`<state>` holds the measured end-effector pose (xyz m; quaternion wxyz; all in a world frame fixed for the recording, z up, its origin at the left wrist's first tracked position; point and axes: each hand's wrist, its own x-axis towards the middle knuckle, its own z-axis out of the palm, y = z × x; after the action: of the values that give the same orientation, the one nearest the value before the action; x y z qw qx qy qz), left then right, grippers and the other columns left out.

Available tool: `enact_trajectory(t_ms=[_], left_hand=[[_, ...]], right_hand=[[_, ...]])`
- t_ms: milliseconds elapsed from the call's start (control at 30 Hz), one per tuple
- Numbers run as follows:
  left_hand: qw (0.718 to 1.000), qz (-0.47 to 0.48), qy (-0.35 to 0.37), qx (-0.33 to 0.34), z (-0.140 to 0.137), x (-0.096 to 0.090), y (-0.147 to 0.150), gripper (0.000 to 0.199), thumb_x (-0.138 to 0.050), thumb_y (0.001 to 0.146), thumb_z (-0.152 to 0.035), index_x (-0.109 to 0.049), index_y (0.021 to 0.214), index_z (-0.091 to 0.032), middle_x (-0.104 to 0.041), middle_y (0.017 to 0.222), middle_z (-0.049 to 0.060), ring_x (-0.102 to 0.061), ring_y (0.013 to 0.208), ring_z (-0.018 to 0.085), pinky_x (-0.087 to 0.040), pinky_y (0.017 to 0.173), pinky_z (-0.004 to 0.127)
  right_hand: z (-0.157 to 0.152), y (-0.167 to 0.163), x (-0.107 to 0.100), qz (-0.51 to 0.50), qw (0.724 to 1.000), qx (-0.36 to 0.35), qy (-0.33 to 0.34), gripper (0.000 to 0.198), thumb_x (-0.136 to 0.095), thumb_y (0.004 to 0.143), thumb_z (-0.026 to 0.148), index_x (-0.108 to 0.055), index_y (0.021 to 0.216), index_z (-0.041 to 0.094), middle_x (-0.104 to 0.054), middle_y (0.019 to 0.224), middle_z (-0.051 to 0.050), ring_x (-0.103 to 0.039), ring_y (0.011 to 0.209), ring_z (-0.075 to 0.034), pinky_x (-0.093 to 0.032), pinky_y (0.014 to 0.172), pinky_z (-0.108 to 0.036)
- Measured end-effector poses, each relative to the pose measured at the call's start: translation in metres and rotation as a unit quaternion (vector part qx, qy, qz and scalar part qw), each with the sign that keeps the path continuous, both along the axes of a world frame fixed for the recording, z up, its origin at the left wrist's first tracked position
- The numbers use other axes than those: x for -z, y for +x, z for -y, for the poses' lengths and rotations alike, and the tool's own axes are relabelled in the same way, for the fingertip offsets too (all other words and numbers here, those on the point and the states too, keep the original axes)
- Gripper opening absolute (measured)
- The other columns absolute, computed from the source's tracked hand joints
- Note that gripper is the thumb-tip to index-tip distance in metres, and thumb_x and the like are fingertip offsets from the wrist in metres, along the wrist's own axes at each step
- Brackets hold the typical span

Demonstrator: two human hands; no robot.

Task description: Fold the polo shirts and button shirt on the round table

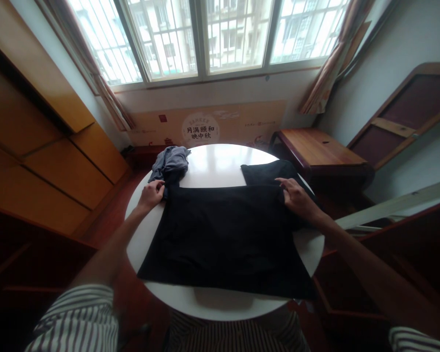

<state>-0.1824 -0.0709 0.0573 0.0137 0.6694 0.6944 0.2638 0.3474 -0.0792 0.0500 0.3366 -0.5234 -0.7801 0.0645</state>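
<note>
A black garment (227, 239) lies spread over the round white table (220, 168), its wide near edge close to the table's front. What kind of garment it is, I cannot tell. My left hand (153, 194) is closed on its far left corner. At the far right corner, my right hand (296, 196) pinches the cloth between thumb and fingers. Just beyond my left hand sits a crumpled grey garment (171, 164). Folded dark cloth (269, 172) rests past my right hand and reaches the table's right edge.
A small wooden table (319, 146) stands behind on the right, near a leaning wooden frame with dark panels (418, 105). Wooden cabinets (69, 166) line the left side. Below the barred window (234, 34) runs a beige printed panel (256, 115).
</note>
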Motion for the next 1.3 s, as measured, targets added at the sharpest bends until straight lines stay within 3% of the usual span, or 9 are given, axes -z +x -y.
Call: enact_trajectory(t_ms=[100, 233, 433, 567, 733, 833, 933, 1100, 1300], left_hand=[[0.999, -0.015, -0.008, -0.037, 0.032, -0.003, 0.011, 0.033, -0.049, 0.091, -0.038, -0.072, 0.103, -0.017, -0.076, 0.091, 0.010, -0.071, 0.086, 0.025, -0.051, 0.081, 0.031], [0.987, 0.046, -0.152, 0.001, 0.063, 0.006, 0.017, 0.045, -0.052, 0.087, -0.059, -0.073, 0.079, -0.020, -0.073, 0.071, 0.005, -0.070, 0.075, 0.024, -0.048, 0.067, 0.028], [0.953, 0.158, -0.249, 0.076, 0.075, 0.026, 0.017, 0.058, -0.063, 0.071, -0.074, -0.062, 0.061, -0.017, -0.055, 0.052, -0.002, -0.051, 0.051, 0.014, -0.031, 0.047, 0.024], [0.944, 0.208, -0.248, 0.061, 0.080, 0.030, 0.010, 0.058, -0.065, 0.069, -0.074, -0.067, 0.067, -0.015, -0.063, 0.061, 0.002, -0.058, 0.061, 0.017, -0.039, 0.054, 0.024], [0.972, 0.197, -0.120, -0.054, 0.092, 0.031, 0.006, 0.059, -0.074, 0.064, -0.065, -0.068, 0.096, -0.015, -0.072, 0.089, 0.010, -0.067, 0.075, 0.022, -0.049, 0.065, 0.027], [0.932, 0.295, -0.204, -0.052, 0.101, 0.026, 0.007, 0.079, -0.075, 0.064, -0.069, -0.061, 0.118, -0.013, -0.073, 0.090, 0.009, -0.069, 0.072, 0.022, -0.050, 0.060, 0.027], [0.891, 0.348, -0.291, -0.021, 0.109, 0.021, 0.011, 0.080, -0.078, 0.061, -0.070, -0.065, 0.113, -0.010, -0.073, 0.080, 0.007, -0.070, 0.071, 0.024, -0.050, 0.057, 0.028], [0.880, 0.369, -0.299, 0.028, 0.117, 0.019, 0.015, 0.066, -0.082, 0.060, -0.065, -0.068, 0.097, -0.012, -0.076, 0.089, 0.009, -0.072, 0.084, 0.026, -0.055, 0.070, 0.030], [0.870, 0.370, -0.325, 0.018, 0.130, 0.022, 0.013, 0.069, -0.084, 0.058, -0.062, -0.067, 0.106, -0.014, -0.076, 0.084, 0.007, -0.073, 0.082, 0.027, -0.056, 0.070, 0.032]], right_hand=[[0.035, -0.010, -0.003, 0.018, 1.000, 0.024, 0.002, 0.038, -0.047, 0.092, 0.027, -0.060, 0.127, 0.018, -0.065, 0.092, -0.011, -0.065, 0.081, -0.027, -0.054, 0.085, -0.041], [0.078, -0.034, -0.007, 0.048, 0.999, -0.013, 0.014, 0.032, -0.047, 0.097, 0.033, -0.062, 0.123, 0.020, -0.064, 0.088, -0.011, -0.064, 0.082, -0.028, -0.053, 0.081, -0.041], [0.133, -0.095, -0.011, 0.120, 0.956, -0.267, 0.009, 0.034, -0.050, 0.099, 0.034, -0.062, 0.128, 0.021, -0.067, 0.116, -0.013, -0.063, 0.103, -0.026, -0.054, 0.088, -0.041], [0.161, -0.124, -0.006, 0.154, 0.915, -0.374, 0.004, 0.034, -0.054, 0.098, 0.045, -0.069, 0.114, 0.019, -0.067, 0.121, -0.011, -0.058, 0.114, -0.027, -0.051, 0.094, -0.041], [0.172, -0.133, -0.002, 0.177, 0.916, -0.360, 0.000, 0.033, -0.046, 0.102, 0.040, -0.068, 0.107, 0.016, -0.069, 0.098, -0.011, -0.061, 0.095, -0.022, -0.051, 0.084, -0.037], [0.175, -0.138, -0.001, 0.181, 0.920, -0.348, 0.011, 0.049, -0.048, 0.099, 0.051, -0.060, 0.127, 0.012, -0.068, 0.104, -0.014, -0.063, 0.094, -0.024, -0.052, 0.083, -0.039], [0.177, -0.146, 0.006, 0.196, 0.928, -0.316, 0.020, 0.053, -0.046, 0.101, 0.046, -0.050, 0.143, 0.014, -0.060, 0.133, -0.020, -0.057, 0.119, -0.031, -0.048, 0.096, -0.047], [0.173, -0.153, 0.024, 0.219, 0.940, -0.253, -0.069, 0.050, -0.039, 0.103, 0.028, -0.039, 0.153, 0.026, -0.034, 0.160, -0.008, -0.029, 0.147, -0.034, -0.033, 0.113, -0.058], [0.161, -0.151, 0.011, 0.198, 0.930, -0.274, -0.142, 0.053, -0.036, 0.104, 0.045, -0.036, 0.155, 0.030, -0.029, 0.162, -0.005, -0.023, 0.150, -0.032, -0.025, 0.117, -0.060]])
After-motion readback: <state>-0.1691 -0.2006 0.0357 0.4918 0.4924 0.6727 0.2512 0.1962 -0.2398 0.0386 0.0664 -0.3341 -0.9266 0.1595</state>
